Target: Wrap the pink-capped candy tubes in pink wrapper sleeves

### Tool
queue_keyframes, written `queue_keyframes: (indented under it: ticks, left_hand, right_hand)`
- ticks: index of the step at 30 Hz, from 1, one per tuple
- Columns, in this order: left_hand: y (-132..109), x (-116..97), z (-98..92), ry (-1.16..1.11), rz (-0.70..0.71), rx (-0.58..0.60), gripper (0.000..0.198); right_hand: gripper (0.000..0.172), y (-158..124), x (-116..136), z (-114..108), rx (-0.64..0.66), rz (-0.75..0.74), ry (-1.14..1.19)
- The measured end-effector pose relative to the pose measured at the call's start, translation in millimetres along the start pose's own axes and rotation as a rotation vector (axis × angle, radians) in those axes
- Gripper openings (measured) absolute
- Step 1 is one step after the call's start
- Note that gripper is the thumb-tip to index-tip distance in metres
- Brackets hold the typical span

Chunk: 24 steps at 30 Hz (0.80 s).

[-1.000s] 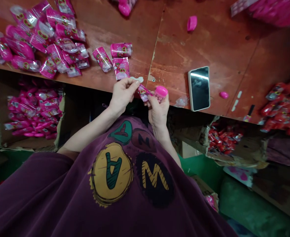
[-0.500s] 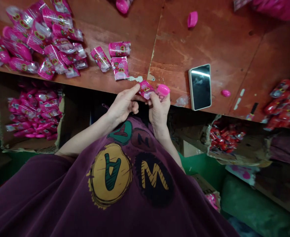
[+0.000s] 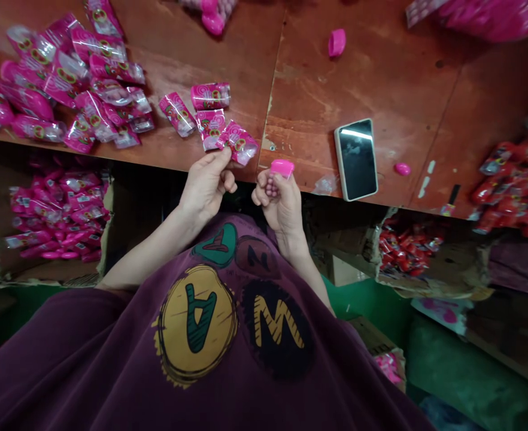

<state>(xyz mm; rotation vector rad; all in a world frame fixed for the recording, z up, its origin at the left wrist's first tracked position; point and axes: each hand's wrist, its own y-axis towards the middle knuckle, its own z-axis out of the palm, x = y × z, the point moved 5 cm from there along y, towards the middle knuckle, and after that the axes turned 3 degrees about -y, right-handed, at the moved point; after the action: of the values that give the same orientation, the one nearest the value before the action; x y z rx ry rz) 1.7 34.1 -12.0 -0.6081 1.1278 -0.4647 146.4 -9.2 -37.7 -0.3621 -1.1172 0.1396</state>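
At the table's front edge, my left hand [image 3: 205, 187] pinches the corner of a pink printed wrapper [image 3: 240, 143] between thumb and finger. That wrapper has a clear end and lies partly over another pink wrapper [image 3: 210, 127]. Two more wrapped pink pieces are beside them, a tilted one [image 3: 177, 114] and one lying crosswise [image 3: 211, 96]. My right hand [image 3: 282, 206] is closed around a small clear container [image 3: 272, 187] of pink balls with a bright pink cap [image 3: 282, 168]. Fingers cover much of the container.
A pile of pink wrapped pieces [image 3: 75, 78] lies on the left of the wooden table [image 3: 309, 108]. Right of my hands are a phone [image 3: 357, 160], a scrap of clear plastic [image 3: 325, 184] and a pink cap [image 3: 336, 43]. Below the edge stand cardboard boxes of pink [image 3: 60, 209] and red pieces [image 3: 407, 248].
My left hand has carried the pink wrapper leftward, away from my right hand, onto the other wrappers. My right hand has turned the capped container and drawn slightly left.
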Motion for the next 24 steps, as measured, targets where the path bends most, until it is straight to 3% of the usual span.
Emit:
queue_keyframes:
  ticks: [9,14,19,24]
  left_hand:
    - [3.5,19.9,9.9,-0.1,-0.043,0.045,0.036]
    - [2.8,20.2,12.8,-0.091,-0.073,0.059,0.038]
    - [4.3,20.8,12.8,-0.06,-0.076,0.083,0.038]
    - [10.2,22.8,10.9,-0.043,-0.054,0.135,0.037]
  right_hand:
    - [0.037,-8.1,-5.2,4.6,-0.087,-0.054,-0.055]
    - [0.049,-7.2,-13.8,2.7,-0.102,-0.06,-0.108]
    - [0.058,-6.2,-15.0,3.1,-0.049,-0.032,-0.137]
    - [0.055,-9.3,-12.7,5.3,0.01,-0.036,-0.216]
